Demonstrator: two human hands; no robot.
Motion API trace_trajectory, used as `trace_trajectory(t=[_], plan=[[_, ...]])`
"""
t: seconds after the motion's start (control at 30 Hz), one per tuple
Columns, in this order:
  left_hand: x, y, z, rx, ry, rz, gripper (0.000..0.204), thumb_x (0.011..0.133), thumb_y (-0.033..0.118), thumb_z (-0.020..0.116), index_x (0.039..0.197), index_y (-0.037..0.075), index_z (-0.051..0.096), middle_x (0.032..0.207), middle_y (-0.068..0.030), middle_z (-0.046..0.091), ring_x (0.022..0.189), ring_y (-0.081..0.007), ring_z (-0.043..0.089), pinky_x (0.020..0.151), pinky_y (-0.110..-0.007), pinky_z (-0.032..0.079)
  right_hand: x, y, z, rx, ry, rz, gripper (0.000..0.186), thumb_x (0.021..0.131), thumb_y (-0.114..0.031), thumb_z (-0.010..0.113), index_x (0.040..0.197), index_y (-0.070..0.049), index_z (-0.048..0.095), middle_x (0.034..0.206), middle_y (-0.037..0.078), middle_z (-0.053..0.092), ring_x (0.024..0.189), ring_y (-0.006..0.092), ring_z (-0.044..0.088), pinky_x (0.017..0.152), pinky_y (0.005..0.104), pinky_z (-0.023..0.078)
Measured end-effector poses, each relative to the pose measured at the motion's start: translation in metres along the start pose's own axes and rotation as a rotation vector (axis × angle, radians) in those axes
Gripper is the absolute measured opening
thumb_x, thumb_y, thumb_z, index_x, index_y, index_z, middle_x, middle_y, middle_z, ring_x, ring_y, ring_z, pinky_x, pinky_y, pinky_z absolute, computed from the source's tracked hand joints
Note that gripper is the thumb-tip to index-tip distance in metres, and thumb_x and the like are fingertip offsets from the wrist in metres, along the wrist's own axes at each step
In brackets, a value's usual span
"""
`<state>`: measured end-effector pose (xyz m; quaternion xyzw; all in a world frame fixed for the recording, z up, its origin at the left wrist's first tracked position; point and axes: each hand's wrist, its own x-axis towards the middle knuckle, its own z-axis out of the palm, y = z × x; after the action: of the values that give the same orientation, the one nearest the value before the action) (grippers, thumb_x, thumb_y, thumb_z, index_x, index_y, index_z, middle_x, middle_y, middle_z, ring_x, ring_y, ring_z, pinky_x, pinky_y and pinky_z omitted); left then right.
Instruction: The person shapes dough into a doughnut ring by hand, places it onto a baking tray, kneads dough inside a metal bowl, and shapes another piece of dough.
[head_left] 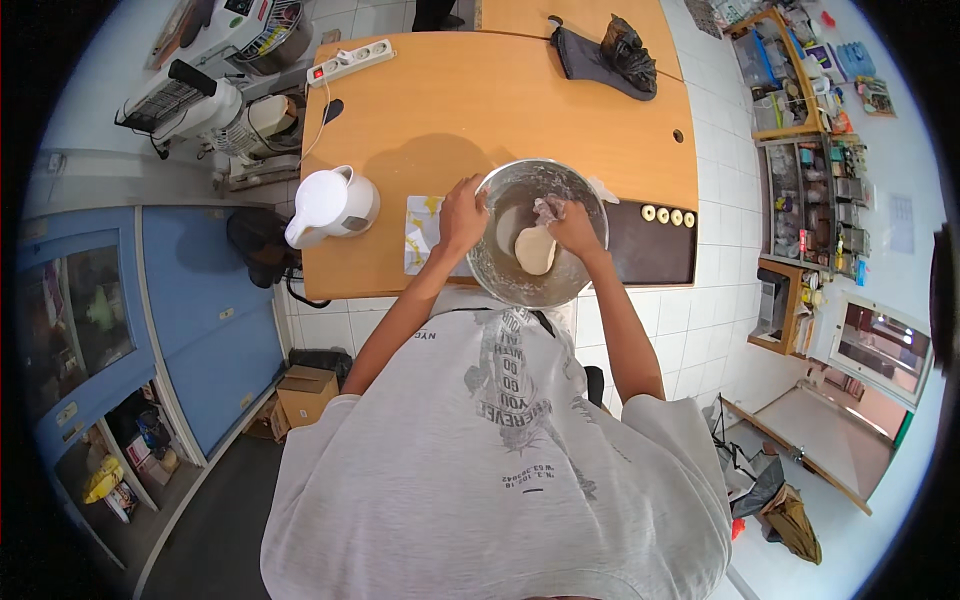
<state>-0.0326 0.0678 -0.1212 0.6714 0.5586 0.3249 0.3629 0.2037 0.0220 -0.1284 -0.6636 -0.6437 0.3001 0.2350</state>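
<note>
My left hand grips the left rim of a steel mixing bowl held at the table's front edge. My right hand is inside the bowl, its fingers curled and whitish, on top of a pale lump of dough; what exactly they grip is unclear. A white sheet with yellow marks lies left of the bowl. Right of it is a dark tray with several small dough rings along its back.
Farther left on the wooden table stand a white pitcher and a power strip; a dark bag lies at the back right. Mixing machines and blue doors are at left, shelves at right, a cardboard box below.
</note>
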Motion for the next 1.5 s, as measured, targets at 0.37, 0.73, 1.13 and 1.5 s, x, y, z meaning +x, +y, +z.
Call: trace_trajectory(t=[0.37, 0.73, 1.13, 1.5], plan=[[-0.002, 0.0, 0.0, 0.018, 0.012, 0.018, 0.017, 0.096, 0.006, 0.064, 0.113, 0.0, 0.067, 0.102, -0.0261, 0.068, 0.099, -0.0475, 0.065, 0.084, -0.053, 0.05, -0.012, -0.029, 0.023, -0.518, -0.236, 0.046, 0.047, 0.101, -0.046, 0.057, 0.091, -0.003, 0.075, 0.092, 0.023, 0.073, 0.089, 0.0445, 0.071, 0.081, 0.0537, 0.057], [-0.003, 0.003, 0.001, 0.017, 0.02, 0.008, 0.022, 0.093, 0.003, 0.063, 0.115, 0.002, 0.066, 0.105, -0.0243, 0.068, 0.102, -0.0469, 0.064, 0.083, -0.052, 0.051, -0.056, -0.042, 0.052, -0.56, -0.198, -0.259, 0.044, 0.105, -0.043, 0.051, 0.109, -0.004, 0.07, 0.12, 0.017, 0.069, 0.115, 0.0336, 0.066, 0.091, 0.0504, 0.055], [-0.006, 0.005, 0.0, -0.015, 0.042, 0.044, 0.017, 0.096, 0.004, 0.064, 0.113, 0.0, 0.067, 0.1, -0.0264, 0.067, 0.097, -0.0475, 0.065, 0.081, -0.052, 0.05, -0.018, -0.027, 0.072, -0.437, -0.024, -0.218, 0.046, 0.103, -0.035, 0.054, 0.074, -0.005, 0.073, 0.074, 0.019, 0.073, 0.069, 0.0377, 0.072, 0.069, 0.0481, 0.058], [0.0, 0.0, 0.003, -0.033, 0.043, 0.058, 0.017, 0.097, 0.006, 0.063, 0.113, 0.0, 0.066, 0.103, -0.025, 0.068, 0.099, -0.0466, 0.065, 0.083, -0.051, 0.05, -0.002, -0.026, 0.074, -0.199, 0.307, 0.701, 0.055, 0.101, -0.049, 0.054, 0.093, -0.001, 0.079, 0.092, 0.03, 0.073, 0.091, 0.049, 0.072, 0.085, 0.0535, 0.057]])
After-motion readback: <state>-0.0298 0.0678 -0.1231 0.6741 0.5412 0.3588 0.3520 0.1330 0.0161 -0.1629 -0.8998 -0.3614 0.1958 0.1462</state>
